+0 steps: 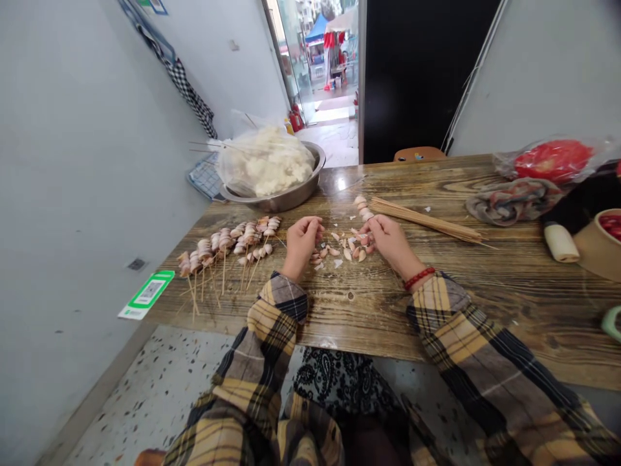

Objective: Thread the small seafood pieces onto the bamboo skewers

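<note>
My left hand (301, 242) rests on the wooden table (369, 304) with its fingers curled; what it holds is too small to make out. My right hand (388, 239) is closed in a pinch over a scatter of small pinkish meat pieces (347, 249) lying between the two hands. A bundle of bare bamboo skewers (427, 221) lies just right of my right hand. To the left of my left hand lie several finished skewers (228, 249) loaded with meat pieces, sticks pointing toward me.
A metal basin (291, 191) holding a plastic bag of white food sits at the table's far left. At the right are a rag (509, 197), a bagged red item (553, 158), a tan bowl (601, 249) and a white roll (560, 243). A grey wall runs along the left.
</note>
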Tool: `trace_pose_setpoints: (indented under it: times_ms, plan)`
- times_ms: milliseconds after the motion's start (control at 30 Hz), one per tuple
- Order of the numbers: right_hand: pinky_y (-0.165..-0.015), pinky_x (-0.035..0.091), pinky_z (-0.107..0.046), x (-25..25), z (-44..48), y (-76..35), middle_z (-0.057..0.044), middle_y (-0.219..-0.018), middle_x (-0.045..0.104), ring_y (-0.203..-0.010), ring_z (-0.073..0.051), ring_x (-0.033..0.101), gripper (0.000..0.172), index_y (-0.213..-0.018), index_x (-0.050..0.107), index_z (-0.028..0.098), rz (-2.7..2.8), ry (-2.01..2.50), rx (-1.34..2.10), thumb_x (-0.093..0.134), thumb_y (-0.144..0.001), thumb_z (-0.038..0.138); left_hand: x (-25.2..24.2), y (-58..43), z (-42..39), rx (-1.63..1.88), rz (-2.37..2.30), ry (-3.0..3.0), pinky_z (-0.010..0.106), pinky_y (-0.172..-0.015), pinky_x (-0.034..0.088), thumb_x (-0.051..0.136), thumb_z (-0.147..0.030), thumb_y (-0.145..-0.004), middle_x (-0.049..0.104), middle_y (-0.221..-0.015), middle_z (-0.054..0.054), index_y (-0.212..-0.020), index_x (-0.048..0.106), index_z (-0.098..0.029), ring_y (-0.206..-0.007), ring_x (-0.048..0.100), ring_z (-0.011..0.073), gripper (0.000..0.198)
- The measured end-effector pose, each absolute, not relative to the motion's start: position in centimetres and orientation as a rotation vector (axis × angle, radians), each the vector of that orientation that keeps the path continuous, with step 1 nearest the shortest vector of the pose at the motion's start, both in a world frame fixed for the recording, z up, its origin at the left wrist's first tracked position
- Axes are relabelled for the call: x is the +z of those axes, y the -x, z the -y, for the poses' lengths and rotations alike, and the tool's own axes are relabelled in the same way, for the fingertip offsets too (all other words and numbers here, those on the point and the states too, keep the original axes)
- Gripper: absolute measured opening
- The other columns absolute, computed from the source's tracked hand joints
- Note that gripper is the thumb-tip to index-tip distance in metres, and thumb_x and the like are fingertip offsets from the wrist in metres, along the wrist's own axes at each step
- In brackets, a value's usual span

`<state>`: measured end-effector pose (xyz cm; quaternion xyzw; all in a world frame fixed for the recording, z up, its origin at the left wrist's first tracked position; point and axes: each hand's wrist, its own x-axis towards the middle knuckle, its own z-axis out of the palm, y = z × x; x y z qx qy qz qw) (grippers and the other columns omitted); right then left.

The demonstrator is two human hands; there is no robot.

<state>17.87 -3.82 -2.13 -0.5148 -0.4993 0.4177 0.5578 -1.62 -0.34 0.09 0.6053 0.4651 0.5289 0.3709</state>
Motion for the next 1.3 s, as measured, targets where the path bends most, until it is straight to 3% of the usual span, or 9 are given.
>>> trace_pose_setpoints:
  times_ms: [233,400,567,733,867,1000,1167,1300]
  plan:
    - [-0.036,0.043,-0.013,-1.4,3.7,-18.6,-0.001,-0.076,0.063,-0.048,-0.007,0.059,0.030,-0.077,0.055,0.018,1.073,1.221,0.846,0.046,-0.090,0.044,0.2,1.7,1.4,0.874,-1.225,-2.281,0.029,-0.073,0.042,0.062,-0.022,-0.076,0.063,-0.077,0.004,-0.079,0.069,-0.017,-0.076,0.056,0.0167,0.009]
    - [-0.035,0.042,-0.014,-1.2,3.6,-18.4,-0.001,-0.074,0.063,-0.046,-0.007,0.058,0.029,-0.076,0.055,0.017,1.099,1.216,0.839,0.045,-0.091,0.041,0.3,2.0,1.8,0.558,-1.117,-2.510,0.029,-0.069,0.040,0.061,-0.015,-0.074,0.059,-0.075,0.003,-0.076,0.065,-0.017,-0.073,0.051,0.0165,0.005]
    - [-0.035,0.042,-0.014,-1.3,3.4,-18.4,0.000,-0.075,0.063,-0.046,-0.007,0.059,0.029,-0.076,0.055,0.018,1.095,1.222,0.841,0.044,-0.091,0.040,0.2,1.6,1.7,0.563,-1.116,-2.578,0.029,-0.068,0.039,0.052,-0.011,-0.079,0.055,-0.074,0.004,-0.070,0.058,-0.017,-0.072,0.050,0.0167,0.013]
    - [-0.036,0.043,-0.014,-0.9,3.5,-18.3,-0.001,-0.075,0.064,-0.046,-0.007,0.059,0.028,-0.075,0.054,0.018,1.103,1.216,0.820,0.044,-0.091,0.038,0.6,0.2,2.7,0.716,-1.200,-2.586,0.030,-0.072,0.039,0.054,-0.022,-0.085,0.056,-0.079,0.005,-0.080,0.062,-0.017,-0.078,0.052,0.0179,0.011]
    - [-0.037,0.043,-0.014,-0.7,3.6,-18.3,0.000,-0.077,0.065,-0.046,-0.007,0.059,0.029,-0.075,0.054,0.018,1.123,1.220,0.833,0.044,-0.091,0.040,0.7,-1.6,3.7,0.547,-1.180,-2.687,0.030,-0.070,0.039,0.056,-0.030,-0.086,0.056,-0.080,0.005,-0.082,0.065,-0.019,-0.078,0.052,0.0190,0.015]
    - [-0.037,0.043,-0.015,-1.0,3.4,-18.3,0.000,-0.076,0.065,-0.047,-0.007,0.060,0.029,-0.077,0.055,0.019,1.128,1.214,0.819,0.043,-0.091,0.041,0.6,-2.5,4.0,0.410,-1.195,-2.785,0.031,-0.072,0.040,0.049,-0.025,-0.089,0.058,-0.085,0.007,-0.085,0.064,-0.019,-0.080,0.054,0.0198,0.017]
    - [-0.037,0.043,-0.016,-1.2,3.3,-18.3,-0.002,-0.076,0.067,-0.047,-0.009,0.061,0.029,-0.077,0.054,0.018,1.150,1.215,0.804,0.042,-0.091,0.040,0.4,-2.7,4.3,0.371,-1.230,-2.837,0.033,-0.073,0.040,0.048,-0.022,-0.087,0.059,-0.084,0.007,-0.083,0.059,-0.019,-0.079,0.054,0.0205,0.012]
    - [-0.037,0.043,-0.016,-1.0,3.4,-18.3,-0.001,-0.077,0.066,-0.047,-0.009,0.061,0.027,-0.078,0.054,0.019,1.121,1.207,0.824,0.042,-0.090,0.039,-0.1,-2.4,3.6,0.634,-1.218,-2.571,0.029,-0.067,0.039,0.054,-0.018,-0.079,0.058,-0.075,0.003,-0.075,0.054,-0.019,-0.071,0.051,0.0167,0.004]
